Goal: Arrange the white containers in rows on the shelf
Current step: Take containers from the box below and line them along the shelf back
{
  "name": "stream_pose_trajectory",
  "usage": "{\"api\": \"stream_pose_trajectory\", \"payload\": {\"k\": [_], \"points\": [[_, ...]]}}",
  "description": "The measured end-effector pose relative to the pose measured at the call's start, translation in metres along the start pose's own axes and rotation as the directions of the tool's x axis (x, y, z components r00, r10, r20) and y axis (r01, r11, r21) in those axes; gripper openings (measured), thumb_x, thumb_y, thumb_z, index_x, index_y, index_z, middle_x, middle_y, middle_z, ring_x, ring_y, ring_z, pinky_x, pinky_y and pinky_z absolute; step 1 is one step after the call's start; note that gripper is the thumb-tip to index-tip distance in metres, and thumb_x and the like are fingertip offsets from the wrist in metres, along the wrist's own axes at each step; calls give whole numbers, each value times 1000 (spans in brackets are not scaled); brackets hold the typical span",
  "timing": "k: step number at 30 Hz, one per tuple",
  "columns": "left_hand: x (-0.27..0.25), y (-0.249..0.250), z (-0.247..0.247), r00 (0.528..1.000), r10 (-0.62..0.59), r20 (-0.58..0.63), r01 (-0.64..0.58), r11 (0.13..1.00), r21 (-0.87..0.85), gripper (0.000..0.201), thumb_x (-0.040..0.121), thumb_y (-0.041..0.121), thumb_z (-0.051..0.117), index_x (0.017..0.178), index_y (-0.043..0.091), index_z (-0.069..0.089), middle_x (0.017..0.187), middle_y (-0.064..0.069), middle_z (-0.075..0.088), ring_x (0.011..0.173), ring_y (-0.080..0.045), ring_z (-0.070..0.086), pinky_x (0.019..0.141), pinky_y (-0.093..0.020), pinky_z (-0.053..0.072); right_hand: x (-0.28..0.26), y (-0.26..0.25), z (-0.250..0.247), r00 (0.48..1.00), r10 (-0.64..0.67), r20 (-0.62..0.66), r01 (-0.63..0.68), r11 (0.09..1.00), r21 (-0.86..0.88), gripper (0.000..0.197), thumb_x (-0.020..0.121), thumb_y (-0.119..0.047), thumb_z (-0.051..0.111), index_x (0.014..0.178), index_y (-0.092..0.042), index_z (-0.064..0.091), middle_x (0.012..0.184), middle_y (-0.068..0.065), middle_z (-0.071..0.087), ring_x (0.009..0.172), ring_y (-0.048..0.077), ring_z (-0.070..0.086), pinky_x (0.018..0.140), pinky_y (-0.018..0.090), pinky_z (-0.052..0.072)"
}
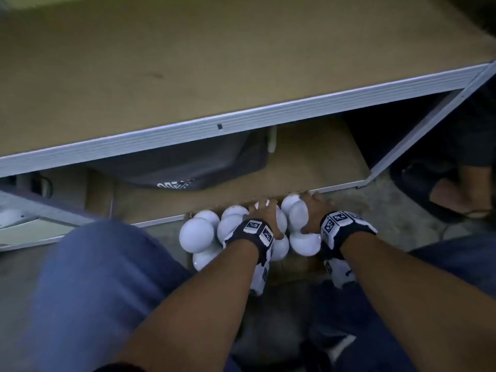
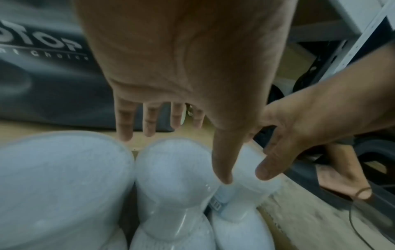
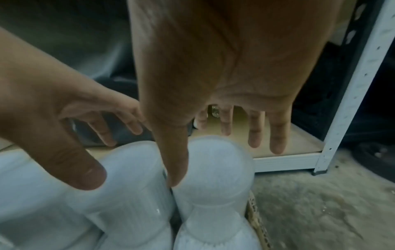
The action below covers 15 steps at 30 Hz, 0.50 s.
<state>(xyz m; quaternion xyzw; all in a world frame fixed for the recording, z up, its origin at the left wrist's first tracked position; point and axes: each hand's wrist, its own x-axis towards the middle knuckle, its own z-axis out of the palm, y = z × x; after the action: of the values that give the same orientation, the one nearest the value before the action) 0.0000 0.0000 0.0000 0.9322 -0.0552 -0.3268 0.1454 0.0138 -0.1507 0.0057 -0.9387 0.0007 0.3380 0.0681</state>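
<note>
Containers: white containers point(image 1: 197, 234) stood packed, touching, in a cardboard box point(image 3: 255, 218) on the floor against the shelf's point(image 1: 308, 157) lowest board.
Left hand: left hand point(image 1: 264, 210) spread, fingers straight, above them, gripping nothing.
Right hand: right hand point(image 1: 314, 210) likewise splayed, thumb between two stacks.
Surroundings: rough concrete floor point(image 3: 320, 211); dark printed bag point(image 1: 188, 162) on the shelf.
Unclear: box walls mostly hidden; bag lettering cut off.

Past the fingertips of both hands, bare bottom shelf board point(image 1: 316, 162) gives free room. Dark bag point(image 1: 188, 162) blocks ahead-left; upper shelf edge point(image 1: 241, 122) caps overhead; white upright post point(image 3: 350, 101) bounds the right.
</note>
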Motion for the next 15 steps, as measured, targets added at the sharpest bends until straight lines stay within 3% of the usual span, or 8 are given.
{"api": "stream_pose_trajectory", "payload": {"k": [2,4,7,15], "points": [[9,-1,3,1000,-27,-9,27,999,37,93,64,45,80,140,26,30,146,-4,30,135,-31,32,101,-50,39,12,-1,10,1000,-27,-3,27,998,53,86,67,-38,67,143,-28,27,153,5,24,144,27,22,114,50,28],[14,-3,9,1000,-28,-5,29,996,84,94,62,49,80,139,28,31,145,-3,30,134,-30,32,100,-49,38,13,-8,15,996,-48,71,47,999,16,89,61,-36,69,139,-30,26,153,7,19,142,31,22,109,51,34],[17,-3,16,1000,-3,15,2,995,100,96,62,48,80,140,26,30,142,-4,33,131,-30,34,99,-47,40,19,-10,14,988,55,142,-50,998,-44,100,64,-32,81,144,-29,21,156,7,6,141,43,19,106,55,36],[16,1,16,999,-15,45,11,994,105,92,68,33,80,143,22,27,141,-4,31,133,-31,30,98,-49,44,16,-13,13,990,98,105,-90,993,-74,91,69,-32,79,143,-28,26,157,5,10,137,41,24,103,51,42]]}}
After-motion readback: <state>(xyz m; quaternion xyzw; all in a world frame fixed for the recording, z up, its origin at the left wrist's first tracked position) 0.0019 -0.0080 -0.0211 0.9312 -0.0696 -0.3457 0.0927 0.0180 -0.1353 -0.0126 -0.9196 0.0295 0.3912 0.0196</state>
